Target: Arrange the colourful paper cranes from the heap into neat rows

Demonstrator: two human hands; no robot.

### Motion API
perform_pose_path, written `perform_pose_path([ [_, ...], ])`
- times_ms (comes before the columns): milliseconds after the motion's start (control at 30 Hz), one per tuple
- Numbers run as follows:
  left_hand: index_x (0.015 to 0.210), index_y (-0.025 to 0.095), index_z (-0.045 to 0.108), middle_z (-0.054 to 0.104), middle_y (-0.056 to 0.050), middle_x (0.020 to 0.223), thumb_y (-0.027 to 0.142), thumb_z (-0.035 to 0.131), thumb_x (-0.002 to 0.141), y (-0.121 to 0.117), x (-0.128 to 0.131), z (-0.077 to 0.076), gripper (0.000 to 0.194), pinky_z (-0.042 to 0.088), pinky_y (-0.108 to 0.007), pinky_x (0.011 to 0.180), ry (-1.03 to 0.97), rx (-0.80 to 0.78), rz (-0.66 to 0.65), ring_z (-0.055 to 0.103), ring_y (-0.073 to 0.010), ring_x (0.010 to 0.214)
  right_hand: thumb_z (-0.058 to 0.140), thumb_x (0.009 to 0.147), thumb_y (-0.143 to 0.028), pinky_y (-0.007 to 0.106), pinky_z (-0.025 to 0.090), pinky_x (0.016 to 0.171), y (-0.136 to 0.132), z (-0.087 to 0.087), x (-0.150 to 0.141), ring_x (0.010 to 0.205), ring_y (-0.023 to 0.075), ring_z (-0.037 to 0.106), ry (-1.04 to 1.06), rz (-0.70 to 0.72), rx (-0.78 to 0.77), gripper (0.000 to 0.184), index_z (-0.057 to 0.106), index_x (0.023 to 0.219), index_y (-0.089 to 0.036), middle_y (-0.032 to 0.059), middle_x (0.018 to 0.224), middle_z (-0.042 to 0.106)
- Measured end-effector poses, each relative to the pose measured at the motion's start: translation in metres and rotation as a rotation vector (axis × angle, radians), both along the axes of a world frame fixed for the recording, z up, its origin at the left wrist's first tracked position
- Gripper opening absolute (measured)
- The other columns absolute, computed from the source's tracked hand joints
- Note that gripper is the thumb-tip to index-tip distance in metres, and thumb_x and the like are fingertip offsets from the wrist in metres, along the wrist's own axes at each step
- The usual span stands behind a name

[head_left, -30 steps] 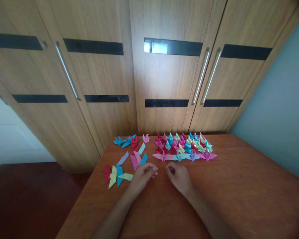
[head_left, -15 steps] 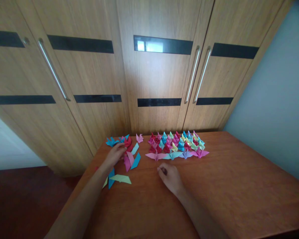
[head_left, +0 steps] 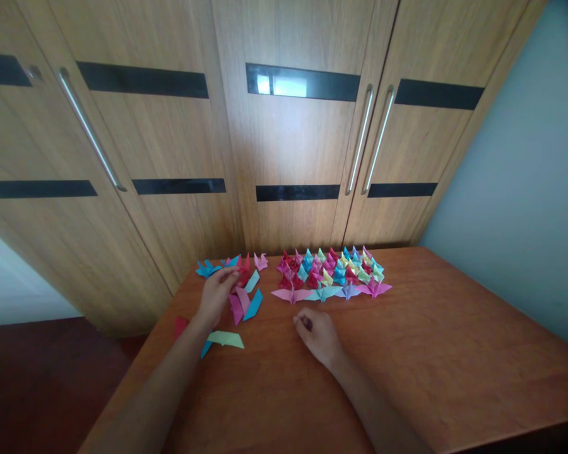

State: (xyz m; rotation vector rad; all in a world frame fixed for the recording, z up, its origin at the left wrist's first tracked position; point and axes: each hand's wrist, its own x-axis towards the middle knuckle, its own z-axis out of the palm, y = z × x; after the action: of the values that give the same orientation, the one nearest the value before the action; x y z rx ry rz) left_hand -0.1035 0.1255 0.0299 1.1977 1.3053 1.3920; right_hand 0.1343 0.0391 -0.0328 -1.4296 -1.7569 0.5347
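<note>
While the right hand rested loosely curled and empty-looking on the desk, the left hand, fingers nearly closed, was at the red paper bird on the desk's far left, though whether it gripped the bird could not be told.

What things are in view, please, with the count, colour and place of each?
Front cranes: 4, pink, mint, lilac, magenta, table middle
Packed cranes: many, mixed colours, behind those four
Loose cranes: several, blue, red, pink, back left
Flat papers: at least 7, mixed colours, left side
Table: 1, brown, under the papers
Cupboard: 1, wood, behind
Strips: 8, black, on doors
Handles: 3, silver, on doors
Knob: 1, metallic, upper left
Wall: 1, blue-grey, right
Panel: 1, white, left edge
Floor: dark red, lower left
Left hand: 1, bare, by loose cranes
Right hand: 1, bare, before front cranes
</note>
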Motion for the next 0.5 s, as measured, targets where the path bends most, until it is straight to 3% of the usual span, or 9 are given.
perform_pose_path([
  [133, 0.084, 0.016, 0.063, 0.061, -0.001, 0.074, 0.044, 0.07, 0.068, -0.031, 0.015, 0.018, 0.033, 0.043, -0.024, 0.061, -0.084, 0.104, -0.107, 0.056, -0.0134, 0.064, 0.048, 0.084, -0.035, 0.021, 0.034, 0.052, -0.001, 0.001, 0.0, 0.053, 0.0116, 0.049, 0.074, 0.019, 0.004, 0.028, 0.059, 0.065, -0.02, -0.002, 0.056, 0.055],
  [233, 0.073, 0.017, 0.058, 0.058, 0.001, 0.072, 0.045, 0.068, 0.07, -0.054, 0.029, 0.02, 0.03, 0.044, -0.024, 0.061, -0.125, 0.089, -0.242, 0.054, -0.0123, 0.063, 0.045, 0.085, -0.042, 0.022, 0.035, 0.052, 0.0, 0.002, 0.003, 0.051, 0.0116, 0.049, 0.243, 0.058, -0.029, 0.032, 0.06, 0.068, -0.019, -0.0016, 0.056, 0.056],
  [400, 0.065, 0.016, 0.055, 0.051, 0.003, 0.057, 0.044, 0.063, 0.076, -0.075, 0.052, 0.002, 0.031, 0.038, -0.021, 0.056, 0.024, 0.043, -0.414, 0.048, -0.0103, 0.055, 0.035, 0.085, -0.059, 0.02, 0.03, 0.041, -0.002, 0.006, 0.009, 0.046, 0.0098, 0.046, 0.735, 0.1, -0.273, 0.049, 0.059, 0.08, -0.017, 0.0004, 0.061, 0.056],
  [500, 0.066, 0.016, 0.055, 0.053, 0.003, 0.058, 0.042, 0.064, 0.075, -0.079, 0.061, -0.013, 0.029, 0.038, -0.022, 0.056, 0.056, 0.005, -0.433, 0.049, -0.0109, 0.056, 0.04, 0.082, -0.059, 0.019, 0.032, 0.042, -0.006, 0.012, 0.01, 0.048, 0.01, 0.05, 0.81, 0.198, -0.361, 0.046, 0.059, 0.081, -0.016, 0.0005, 0.062, 0.058],
])
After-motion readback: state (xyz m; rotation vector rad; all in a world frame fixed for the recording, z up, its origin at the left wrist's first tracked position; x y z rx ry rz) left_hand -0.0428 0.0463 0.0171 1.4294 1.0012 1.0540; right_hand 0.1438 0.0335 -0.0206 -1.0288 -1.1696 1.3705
